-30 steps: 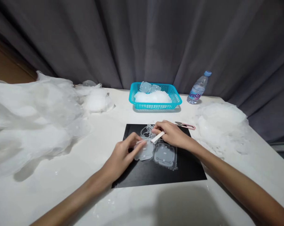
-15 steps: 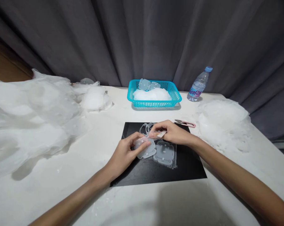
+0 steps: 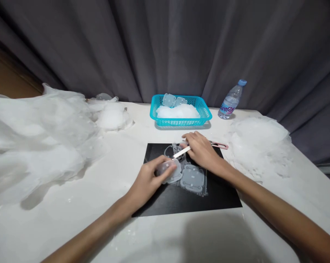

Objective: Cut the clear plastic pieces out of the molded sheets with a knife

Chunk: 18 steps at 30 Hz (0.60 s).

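The translucent plastic piece (image 3: pixel 172 174) lies left of centre on the black mat (image 3: pixel 181 201), and my left hand (image 3: pixel 150 179) has hold of it. The fingers are curled over its near-left edge and closed on it, so part of it is hidden beneath them. My right hand (image 3: pixel 200 150) sits just behind it, fingers pinched shut around a thin white stick (image 3: pixel 181 152) whose free end points down-left toward the piece; I cannot tell whether the tip touches it. Just right of the held piece, a second translucent piece (image 3: pixel 194 178) lies flat on the mat, and behind both is a tangle of clear trimmings (image 3: pixel 172 149). Pink snips (image 3: pixel 219 145) lie at the mat's far right corner, just beside my right hand. Farther back on the white table (image 3: pixel 126 146) stands a teal basket (image 3: pixel 181 123) holding more pale pieces, with a water bottle (image 3: pixel 232 100) to its right. A large heap of filmy white plastic (image 3: pixel 36 146) covers the table's left side, and a smaller heap (image 3: pixel 259 140) lies on the right.
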Tool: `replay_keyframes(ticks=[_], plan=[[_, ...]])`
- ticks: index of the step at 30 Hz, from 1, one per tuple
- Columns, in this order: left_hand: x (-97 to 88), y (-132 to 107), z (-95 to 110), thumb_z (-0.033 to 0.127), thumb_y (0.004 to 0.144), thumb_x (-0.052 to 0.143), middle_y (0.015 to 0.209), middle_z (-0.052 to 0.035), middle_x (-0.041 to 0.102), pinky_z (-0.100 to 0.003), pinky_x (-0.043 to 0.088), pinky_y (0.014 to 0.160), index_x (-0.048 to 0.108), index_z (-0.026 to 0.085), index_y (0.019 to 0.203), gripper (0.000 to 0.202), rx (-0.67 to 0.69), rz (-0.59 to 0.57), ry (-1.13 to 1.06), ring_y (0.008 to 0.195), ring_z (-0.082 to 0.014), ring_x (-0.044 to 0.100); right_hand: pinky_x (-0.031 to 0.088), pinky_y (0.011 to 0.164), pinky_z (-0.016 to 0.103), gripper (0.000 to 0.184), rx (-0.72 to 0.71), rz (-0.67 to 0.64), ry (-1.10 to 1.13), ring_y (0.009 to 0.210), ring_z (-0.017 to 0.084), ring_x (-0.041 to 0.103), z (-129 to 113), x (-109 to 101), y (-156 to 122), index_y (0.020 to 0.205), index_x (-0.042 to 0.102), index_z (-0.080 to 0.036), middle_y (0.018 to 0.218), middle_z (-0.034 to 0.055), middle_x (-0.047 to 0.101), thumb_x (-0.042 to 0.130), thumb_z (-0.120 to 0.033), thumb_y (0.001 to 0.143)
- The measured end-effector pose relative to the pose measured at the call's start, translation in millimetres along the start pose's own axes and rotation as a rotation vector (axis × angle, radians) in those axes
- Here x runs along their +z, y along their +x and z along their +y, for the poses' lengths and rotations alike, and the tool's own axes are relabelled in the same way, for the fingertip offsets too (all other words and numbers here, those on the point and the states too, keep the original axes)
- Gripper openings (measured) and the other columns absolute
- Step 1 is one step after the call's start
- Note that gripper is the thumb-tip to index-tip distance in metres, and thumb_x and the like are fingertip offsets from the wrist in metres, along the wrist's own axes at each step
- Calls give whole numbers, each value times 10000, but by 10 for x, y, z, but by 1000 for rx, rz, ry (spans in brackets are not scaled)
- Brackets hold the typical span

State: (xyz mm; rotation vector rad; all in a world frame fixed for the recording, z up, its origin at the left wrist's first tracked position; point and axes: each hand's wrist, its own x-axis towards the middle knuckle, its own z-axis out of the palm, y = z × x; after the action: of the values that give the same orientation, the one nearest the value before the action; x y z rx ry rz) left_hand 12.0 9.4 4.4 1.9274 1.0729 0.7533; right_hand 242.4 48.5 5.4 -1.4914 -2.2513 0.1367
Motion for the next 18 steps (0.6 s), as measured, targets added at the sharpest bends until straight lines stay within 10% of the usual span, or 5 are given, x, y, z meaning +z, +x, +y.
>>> replay_keyframes(ticks=[5, 11, 18], plan=[[-89, 87, -48, 499, 952, 709, 883, -1, 688, -249, 447, 692, 718, 188, 961, 312, -133, 12, -255, 793, -161, 601, 437, 932, 406, 135, 50, 140, 212, 1050, 281, 564, 26, -281, 1, 1058, 643, -189, 1135, 118, 676, 546, -279, 1033], [-82, 50, 15, 486, 960, 701, 882, -4, 714, -237, 445, 664, 761, 198, 1018, 300, -136, -2, -276, 758, -146, 601, 468, 781, 297, 273, -25, -306, 845, 844, 169, 600, -201, -357, -76, 1190, 675, -222, 965, 15, 709, 703, -375, 966], [-73, 53, 10, 499, 929, 715, 875, -33, 715, -260, 482, 684, 748, 165, 987, 340, -147, 9, -349, 775, -170, 627, 417, 665, 268, 230, 53, -316, 978, 723, 136, 550, -205, -290, -62, 1129, 761, -216, 895, 7, 684, 705, -347, 948]])
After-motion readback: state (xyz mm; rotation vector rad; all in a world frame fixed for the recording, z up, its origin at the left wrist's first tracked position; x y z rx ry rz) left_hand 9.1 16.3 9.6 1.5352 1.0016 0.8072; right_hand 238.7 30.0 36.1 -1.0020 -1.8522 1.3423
